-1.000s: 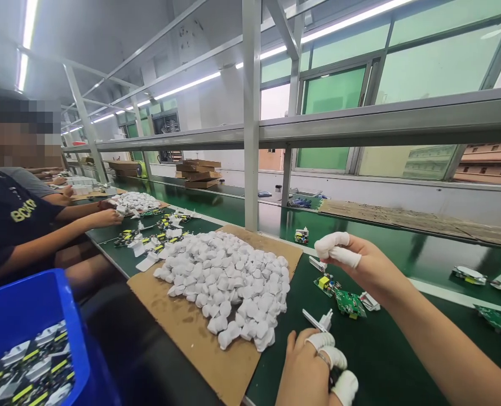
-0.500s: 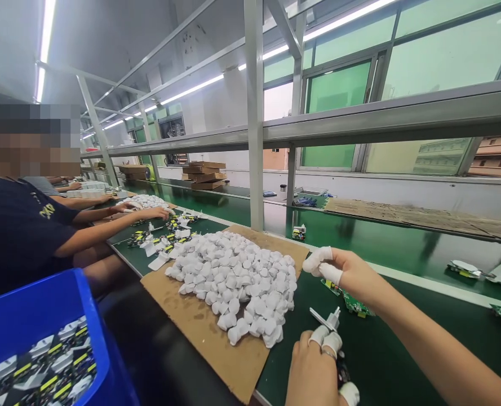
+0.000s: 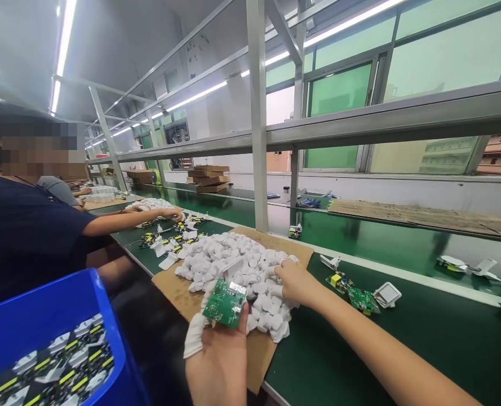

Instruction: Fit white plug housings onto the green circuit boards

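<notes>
In my left hand (image 3: 218, 358), low in the middle, a green circuit board (image 3: 225, 303) with a white piece at its far edge is gripped between thumb and fingers. White covers sit on fingertips of this hand. My right hand (image 3: 298, 281) reaches to the right side of a heap of small white rounded pieces (image 3: 229, 254). Its fingers are bent and apart among them; the white-covered tips blend with the heap, and no held piece can be made out. Brown cardboard (image 3: 172, 290) lies under the heap.
Circuit assemblies (image 3: 362, 299) lie on the green bench (image 3: 402, 344) at right. A blue bin (image 3: 106, 304) holding similar assemblies stands lower left. Beyond the heap, a co-worker's arm (image 3: 123, 220) reaches over more assemblies (image 3: 176, 239). A metal post (image 3: 257, 141) rises behind.
My left hand has moved left from the bench, and the board it holds now faces up. My right hand has moved left and down to the heap. The view has shifted slightly.
</notes>
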The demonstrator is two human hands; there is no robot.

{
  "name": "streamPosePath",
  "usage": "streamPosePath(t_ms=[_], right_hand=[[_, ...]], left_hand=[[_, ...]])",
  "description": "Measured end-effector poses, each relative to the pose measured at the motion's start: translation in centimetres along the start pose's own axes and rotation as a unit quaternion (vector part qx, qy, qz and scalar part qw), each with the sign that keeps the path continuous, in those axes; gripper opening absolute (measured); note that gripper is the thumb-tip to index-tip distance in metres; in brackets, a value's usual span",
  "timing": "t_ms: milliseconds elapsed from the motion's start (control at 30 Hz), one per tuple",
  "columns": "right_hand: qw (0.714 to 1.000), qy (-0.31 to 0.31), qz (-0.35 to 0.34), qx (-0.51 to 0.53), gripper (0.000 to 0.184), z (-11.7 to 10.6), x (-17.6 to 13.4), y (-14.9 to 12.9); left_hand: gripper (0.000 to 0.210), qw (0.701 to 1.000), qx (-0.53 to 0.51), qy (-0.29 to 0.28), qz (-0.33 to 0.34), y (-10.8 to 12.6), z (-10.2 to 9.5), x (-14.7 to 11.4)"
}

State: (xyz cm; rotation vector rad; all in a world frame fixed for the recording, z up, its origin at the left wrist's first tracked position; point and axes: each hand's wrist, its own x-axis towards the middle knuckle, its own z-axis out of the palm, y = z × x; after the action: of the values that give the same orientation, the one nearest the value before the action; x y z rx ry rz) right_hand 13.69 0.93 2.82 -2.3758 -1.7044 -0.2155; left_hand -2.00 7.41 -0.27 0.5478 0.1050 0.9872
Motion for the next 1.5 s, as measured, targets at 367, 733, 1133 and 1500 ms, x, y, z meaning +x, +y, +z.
streamPosePath(t_ms=[367,733,1133,1500], right_hand=[[0.996,0.018,-0.009,-0.083,0.023,0.6,-0.6,-0.1],[0.998,0.011,0.045,-0.047,0.017,1.7,-1.0,0.0],[0.998,0.061,0.013,0.01,0.022,-1.3,-1.5,0.4],[0.957,0.123,-0.228,0.134,0.017,-3.1,-3.4,-2.5]], left_hand=[[0.022,0.984,0.003,0.169,-0.051,-2.6,2.2,-0.7],[0.021,0.981,-0.039,0.182,-0.063,-2.4,2.4,-0.8],[0.032,0.988,0.017,0.141,-0.063,-2.9,1.9,-0.9],[0.03,0.992,-0.035,0.064,-0.1,-3.5,2.7,-1.5]])
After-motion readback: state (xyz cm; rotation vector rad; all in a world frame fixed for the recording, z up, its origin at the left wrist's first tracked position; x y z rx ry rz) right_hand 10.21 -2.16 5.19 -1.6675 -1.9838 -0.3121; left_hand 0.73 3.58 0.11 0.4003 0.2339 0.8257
